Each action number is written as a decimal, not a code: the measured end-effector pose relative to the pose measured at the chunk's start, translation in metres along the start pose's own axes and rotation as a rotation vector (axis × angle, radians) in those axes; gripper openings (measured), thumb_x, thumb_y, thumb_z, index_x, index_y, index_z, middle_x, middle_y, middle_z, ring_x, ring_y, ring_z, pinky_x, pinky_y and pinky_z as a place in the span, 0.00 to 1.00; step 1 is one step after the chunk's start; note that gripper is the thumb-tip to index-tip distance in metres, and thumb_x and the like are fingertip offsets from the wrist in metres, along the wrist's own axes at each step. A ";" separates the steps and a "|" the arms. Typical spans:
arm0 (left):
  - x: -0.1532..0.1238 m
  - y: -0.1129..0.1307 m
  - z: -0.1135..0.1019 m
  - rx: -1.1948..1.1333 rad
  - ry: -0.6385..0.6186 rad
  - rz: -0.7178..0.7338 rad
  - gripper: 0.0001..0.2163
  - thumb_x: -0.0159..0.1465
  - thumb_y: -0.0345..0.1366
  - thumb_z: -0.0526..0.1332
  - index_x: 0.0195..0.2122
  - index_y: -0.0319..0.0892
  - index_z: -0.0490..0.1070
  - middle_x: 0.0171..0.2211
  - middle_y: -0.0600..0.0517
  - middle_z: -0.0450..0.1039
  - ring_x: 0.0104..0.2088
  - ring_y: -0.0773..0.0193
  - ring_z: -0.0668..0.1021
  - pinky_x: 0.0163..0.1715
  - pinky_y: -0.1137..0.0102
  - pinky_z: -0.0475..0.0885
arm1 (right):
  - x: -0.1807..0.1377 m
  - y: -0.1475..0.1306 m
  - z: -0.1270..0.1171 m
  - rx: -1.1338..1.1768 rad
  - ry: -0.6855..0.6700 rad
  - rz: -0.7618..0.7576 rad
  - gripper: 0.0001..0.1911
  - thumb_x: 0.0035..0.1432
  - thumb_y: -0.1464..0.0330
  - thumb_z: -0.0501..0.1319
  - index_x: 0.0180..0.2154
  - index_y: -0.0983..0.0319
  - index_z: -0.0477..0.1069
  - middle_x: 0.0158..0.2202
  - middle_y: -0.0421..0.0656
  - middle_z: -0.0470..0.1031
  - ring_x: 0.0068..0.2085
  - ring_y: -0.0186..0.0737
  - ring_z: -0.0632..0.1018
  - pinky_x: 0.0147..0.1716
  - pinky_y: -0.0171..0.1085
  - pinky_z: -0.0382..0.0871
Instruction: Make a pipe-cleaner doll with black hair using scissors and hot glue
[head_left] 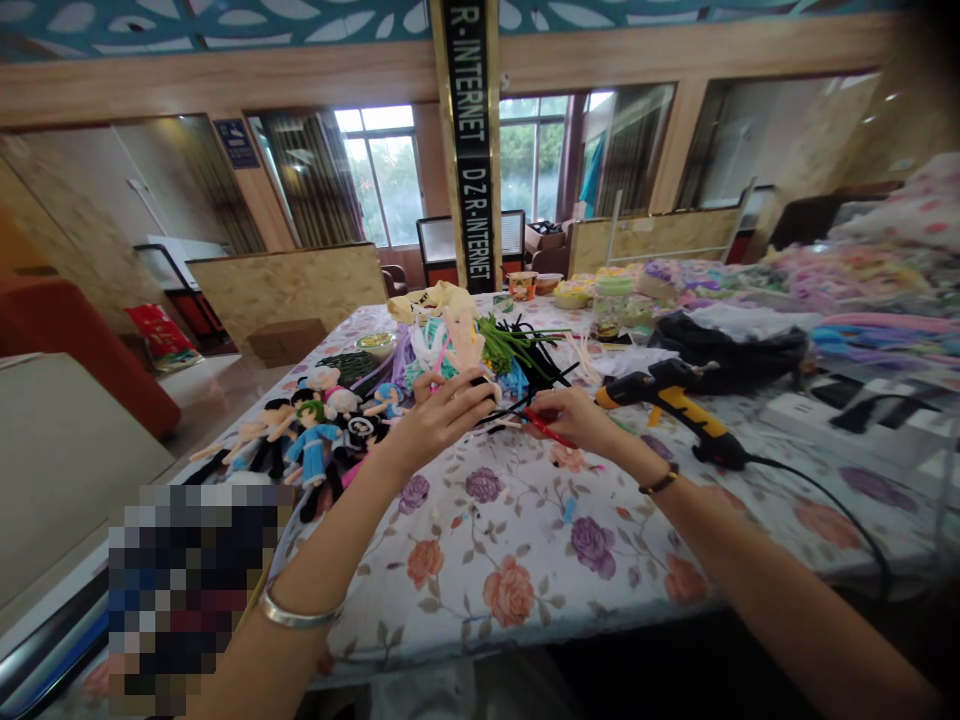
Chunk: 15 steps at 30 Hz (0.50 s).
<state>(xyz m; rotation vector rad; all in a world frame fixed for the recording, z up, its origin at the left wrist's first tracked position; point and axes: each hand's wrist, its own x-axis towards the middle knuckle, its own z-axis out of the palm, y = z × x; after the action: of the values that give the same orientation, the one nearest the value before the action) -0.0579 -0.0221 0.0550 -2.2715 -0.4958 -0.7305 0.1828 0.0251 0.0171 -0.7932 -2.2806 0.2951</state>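
My left hand point(442, 412) reaches over a flowered tablecloth point(517, 540), fingers closed on a black pipe cleaner point(517, 402) from the pile. My right hand point(574, 418) is pinched on the same black strand and also holds a red-handled tool point(547, 430), probably scissors. Just behind the hands lies a heap of pipe cleaners point(510, 355) in green, black, blue and white, with a cream-coloured figure point(450, 310) on top.
Several small dolls point(322, 425) lie left of my hands. A yellow and black glue gun point(679, 405) with its cord rests to the right. Bowls, a jar point(611, 305) and pastel craft material fill the far side. A power strip point(817, 410) sits at right.
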 end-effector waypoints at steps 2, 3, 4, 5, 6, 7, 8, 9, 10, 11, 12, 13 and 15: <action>-0.001 0.000 0.000 0.017 -0.012 0.012 0.12 0.66 0.29 0.50 0.48 0.44 0.65 0.48 0.48 0.73 0.57 0.58 0.67 0.49 0.62 0.57 | 0.000 0.002 0.002 -0.034 0.011 -0.010 0.16 0.52 0.63 0.58 0.18 0.63 0.64 0.18 0.38 0.63 0.22 0.30 0.61 0.23 0.31 0.51; -0.001 -0.001 0.001 0.024 -0.017 0.016 0.12 0.66 0.29 0.50 0.48 0.44 0.65 0.48 0.48 0.73 0.57 0.58 0.67 0.49 0.62 0.57 | -0.001 0.004 0.003 -0.054 0.019 -0.013 0.15 0.52 0.63 0.58 0.18 0.63 0.64 0.18 0.38 0.64 0.21 0.30 0.61 0.22 0.31 0.50; -0.002 -0.001 0.001 0.031 -0.017 0.018 0.12 0.66 0.28 0.50 0.48 0.44 0.65 0.48 0.48 0.73 0.57 0.58 0.68 0.48 0.62 0.57 | -0.001 0.005 0.004 -0.077 0.028 -0.019 0.15 0.53 0.63 0.58 0.18 0.63 0.65 0.18 0.39 0.64 0.21 0.30 0.62 0.22 0.31 0.50; -0.002 -0.001 0.002 0.038 -0.015 0.019 0.12 0.65 0.28 0.51 0.48 0.43 0.65 0.48 0.48 0.73 0.57 0.58 0.68 0.48 0.63 0.58 | -0.001 0.006 0.005 -0.104 0.036 -0.028 0.14 0.53 0.64 0.58 0.19 0.63 0.66 0.18 0.39 0.65 0.21 0.30 0.62 0.22 0.31 0.51; -0.003 -0.002 0.003 0.043 -0.013 0.020 0.12 0.65 0.28 0.51 0.48 0.43 0.65 0.48 0.48 0.73 0.57 0.58 0.68 0.47 0.63 0.58 | -0.001 0.006 0.005 -0.135 0.040 -0.040 0.13 0.53 0.64 0.58 0.20 0.63 0.67 0.19 0.40 0.66 0.21 0.30 0.63 0.23 0.31 0.51; -0.004 -0.002 0.005 0.048 -0.009 0.020 0.12 0.65 0.27 0.51 0.48 0.43 0.65 0.47 0.48 0.74 0.57 0.58 0.68 0.47 0.63 0.59 | -0.001 0.007 0.006 -0.168 0.044 -0.054 0.12 0.53 0.65 0.58 0.21 0.63 0.68 0.19 0.40 0.67 0.22 0.31 0.63 0.23 0.31 0.52; -0.005 -0.003 0.007 0.052 -0.004 0.013 0.12 0.64 0.27 0.52 0.47 0.43 0.65 0.47 0.48 0.74 0.56 0.58 0.68 0.46 0.64 0.59 | -0.001 0.007 0.006 -0.199 0.051 -0.069 0.11 0.53 0.65 0.58 0.22 0.63 0.69 0.20 0.41 0.68 0.22 0.31 0.64 0.24 0.31 0.52; -0.006 -0.003 0.009 0.053 0.002 -0.003 0.12 0.64 0.27 0.52 0.47 0.43 0.65 0.47 0.47 0.74 0.56 0.58 0.69 0.46 0.64 0.58 | -0.001 0.007 0.005 -0.223 0.059 -0.082 0.11 0.53 0.64 0.59 0.23 0.63 0.70 0.21 0.41 0.69 0.23 0.32 0.65 0.24 0.31 0.53; -0.007 -0.004 0.011 0.050 0.007 -0.032 0.12 0.64 0.26 0.52 0.47 0.43 0.65 0.47 0.47 0.74 0.55 0.58 0.69 0.47 0.63 0.58 | -0.001 0.006 0.005 -0.240 0.066 -0.090 0.11 0.53 0.63 0.59 0.24 0.63 0.70 0.22 0.42 0.69 0.23 0.32 0.65 0.25 0.31 0.54; -0.008 -0.004 0.013 0.044 0.014 -0.081 0.12 0.63 0.26 0.52 0.46 0.44 0.66 0.47 0.47 0.73 0.55 0.59 0.69 0.47 0.63 0.57 | -0.001 0.006 0.004 -0.248 0.073 -0.094 0.11 0.53 0.61 0.59 0.25 0.63 0.71 0.22 0.42 0.70 0.24 0.33 0.66 0.25 0.32 0.54; -0.010 -0.004 0.015 0.030 0.021 -0.137 0.13 0.63 0.24 0.52 0.45 0.44 0.66 0.47 0.47 0.73 0.54 0.60 0.70 0.48 0.63 0.57 | -0.001 0.006 0.003 -0.249 0.078 -0.090 0.12 0.53 0.60 0.59 0.26 0.63 0.71 0.23 0.43 0.70 0.24 0.33 0.66 0.25 0.32 0.55; -0.011 -0.004 0.017 0.017 0.032 -0.202 0.13 0.62 0.23 0.52 0.45 0.44 0.66 0.48 0.47 0.72 0.54 0.60 0.70 0.48 0.63 0.56 | -0.001 0.006 0.002 -0.245 0.084 -0.074 0.13 0.53 0.59 0.59 0.27 0.63 0.70 0.24 0.43 0.70 0.25 0.33 0.67 0.26 0.32 0.55; -0.011 -0.002 0.021 -0.014 0.064 -0.321 0.13 0.59 0.23 0.54 0.43 0.44 0.67 0.47 0.47 0.72 0.51 0.60 0.72 0.48 0.62 0.57 | -0.001 0.007 0.001 -0.221 0.104 0.001 0.14 0.52 0.58 0.60 0.26 0.63 0.69 0.23 0.42 0.69 0.24 0.33 0.66 0.25 0.32 0.55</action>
<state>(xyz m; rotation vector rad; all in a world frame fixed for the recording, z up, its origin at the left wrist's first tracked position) -0.0599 -0.0073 0.0362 -2.1980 -0.8383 -0.9633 0.1859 0.0296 0.0135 -0.8984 -2.2395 0.0014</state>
